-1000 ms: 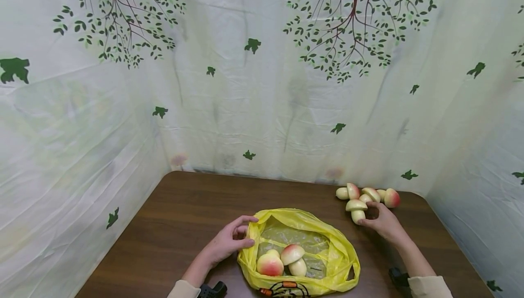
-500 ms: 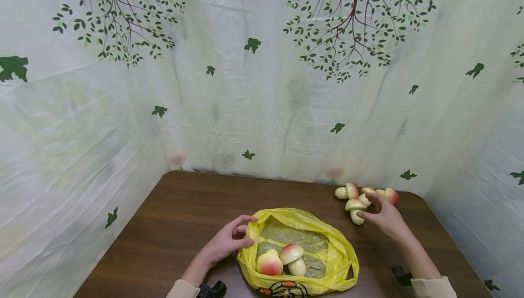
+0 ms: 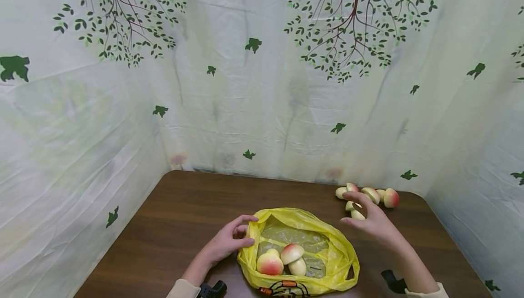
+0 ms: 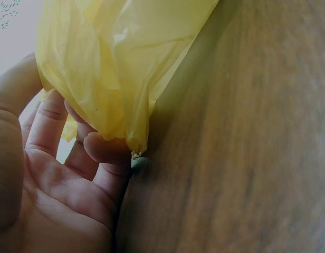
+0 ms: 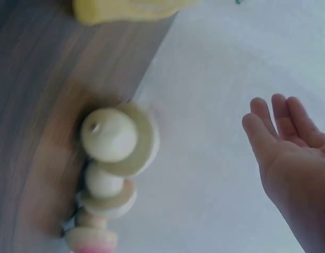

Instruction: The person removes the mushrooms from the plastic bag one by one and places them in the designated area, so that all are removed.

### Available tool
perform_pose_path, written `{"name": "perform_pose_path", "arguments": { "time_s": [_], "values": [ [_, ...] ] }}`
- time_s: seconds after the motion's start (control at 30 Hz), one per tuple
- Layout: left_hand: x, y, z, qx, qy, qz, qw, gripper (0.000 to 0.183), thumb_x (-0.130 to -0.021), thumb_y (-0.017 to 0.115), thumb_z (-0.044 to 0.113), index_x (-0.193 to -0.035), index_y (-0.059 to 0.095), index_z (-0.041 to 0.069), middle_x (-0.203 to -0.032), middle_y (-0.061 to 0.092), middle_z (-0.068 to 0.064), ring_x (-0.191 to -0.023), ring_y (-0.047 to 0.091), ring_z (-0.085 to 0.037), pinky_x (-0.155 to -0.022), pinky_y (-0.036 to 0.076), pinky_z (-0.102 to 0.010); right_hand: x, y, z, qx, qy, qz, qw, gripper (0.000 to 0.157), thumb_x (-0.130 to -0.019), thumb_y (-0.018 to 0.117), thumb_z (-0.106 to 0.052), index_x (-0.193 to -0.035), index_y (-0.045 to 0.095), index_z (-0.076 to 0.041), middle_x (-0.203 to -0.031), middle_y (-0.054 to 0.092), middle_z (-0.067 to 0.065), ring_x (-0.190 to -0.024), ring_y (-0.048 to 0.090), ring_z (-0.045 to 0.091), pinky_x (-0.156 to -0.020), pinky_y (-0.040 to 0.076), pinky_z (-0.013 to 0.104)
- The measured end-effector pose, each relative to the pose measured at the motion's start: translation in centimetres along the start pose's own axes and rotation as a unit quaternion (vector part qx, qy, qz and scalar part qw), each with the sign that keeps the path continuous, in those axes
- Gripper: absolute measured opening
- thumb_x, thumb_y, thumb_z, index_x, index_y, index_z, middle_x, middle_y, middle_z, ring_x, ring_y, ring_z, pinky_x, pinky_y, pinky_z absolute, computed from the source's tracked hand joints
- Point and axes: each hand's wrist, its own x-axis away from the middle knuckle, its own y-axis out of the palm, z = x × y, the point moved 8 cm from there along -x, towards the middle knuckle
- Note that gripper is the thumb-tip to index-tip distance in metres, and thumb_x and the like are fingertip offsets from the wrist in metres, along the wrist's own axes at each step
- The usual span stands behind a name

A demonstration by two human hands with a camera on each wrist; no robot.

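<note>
The left hand (image 3: 230,239) grips the yellow plastic bag (image 3: 346,251), probably so it gapes; inside lie 2 cream-and-red mushrooms (image 3: 293,254). Beyond the bag, the wide, empty right hand (image 3: 375,223) is near 4 more mushrooms (image 3: 391,198).

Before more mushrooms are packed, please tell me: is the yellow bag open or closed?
Open: the yellow bag has its mouth spread, showing two mushrooms inside.

The bag (image 3: 343,250) is thin, shiny plastic; the mushrooms (image 3: 292,253) are smooth, perhaps foam; the table (image 3: 196,202) is wood-grained.
</note>
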Motion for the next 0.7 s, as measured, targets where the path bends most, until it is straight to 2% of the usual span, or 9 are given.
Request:
{"name": "perform_pose_path", "arguments": {
  "time_s": [0.13,0.2,0.3,0.37,0.47,0.57,0.7],
  "values": [
    [0.0,0.0,0.0,0.001,0.002,-0.001,1.0000,0.059,-0.103,0.071,0.016,-0.154,0.044,0.005,-0.111,0.076,-0.001,-0.093,0.068,-0.007,-0.081,0.058,-0.025,0.3,1.4,-1.4,-0.044,-0.033,-0.027,0.998,0.063,-0.095,0.081,-0.015,-0.150,0.052,-0.004,-0.154,0.053,0.023,-0.138,0.046,-0.011,-0.107,0.033,0.004],
    [0.1,0.1,0.1,0.002,0.003,-0.001,1.0000,0.059,-0.103,0.071,0.016,-0.154,0.044,0.005,-0.112,0.076,-0.001,-0.093,0.068,-0.007,-0.081,0.058,-0.025,0.5,2.2,-1.9,-0.055,-0.040,-0.045,0.997,0.064,-0.095,0.081,-0.016,-0.151,0.051,-0.005,-0.155,0.052,0.022,-0.133,0.041,-0.021,-0.109,0.033,0.005],
    [0.1,0.1,0.1,-0.001,0.002,0.000,1.0000,0.059,-0.103,0.071,0.016,-0.154,0.044,0.006,-0.110,0.075,-0.001,-0.090,0.067,-0.007,-0.080,0.057,-0.025,0.6,3.3,-2.4,-0.050,-0.047,-0.068,0.995,0.063,-0.096,0.080,-0.019,-0.152,0.051,-0.010,-0.156,0.051,0.019,-0.135,0.040,-0.020,-0.109,0.033,0.006],
    [0.1,0.1,0.1,-0.003,0.002,0.001,1.0000,0.059,-0.103,0.071,0.016,-0.154,0.044,0.005,-0.109,0.075,0.000,-0.089,0.066,-0.007,-0.079,0.057,-0.025,0.7,4.1,-2.8,-0.054,-0.061,-0.083,0.993,0.063,-0.097,0.079,-0.020,-0.152,0.050,-0.009,-0.157,0.050,0.020,-0.137,0.041,-0.018,-0.110,0.034,0.007],
    [0.1,0.1,0.1,-0.007,0.002,0.002,1.0000,0.059,-0.103,0.071,0.016,-0.154,0.044,0.005,-0.110,0.075,-0.001,-0.089,0.066,-0.006,-0.079,0.056,-0.024,0.9,5.3,-3.3,-0.077,-0.072,-0.106,0.989,0.061,-0.098,0.078,-0.018,-0.152,0.051,-0.012,-0.157,0.049,0.020,-0.139,0.043,-0.014,-0.111,0.038,0.011],
    [0.1,0.0,0.1,-0.008,0.003,0.003,1.0000,0.059,-0.102,0.072,0.016,-0.153,0.044,0.005,-0.112,0.076,-0.002,-0.092,0.068,-0.007,-0.081,0.057,-0.025,1.2,6.4,-3.7,-0.102,-0.062,-0.129,0.984,0.061,-0.098,0.078,-0.019,-0.152,0.050,-0.016,-0.158,0.046,0.020,-0.141,0.044,-0.012,-0.112,0.039,0.012],
    [0.1,0.0,0.2,-0.012,0.004,0.005,0.9999,0.059,-0.103,0.071,0.016,-0.154,0.045,0.005,-0.112,0.076,-0.001,-0.091,0.067,-0.007,-0.080,0.057,-0.025,1.5,7.5,-4.2,-0.117,-0.046,-0.149,0.981,0.062,-0.097,0.079,-0.022,-0.151,0.051,-0.024,-0.160,0.045,0.019,-0.141,0.043,-0.013,-0.114,0.034,0.010]
  ]
}}
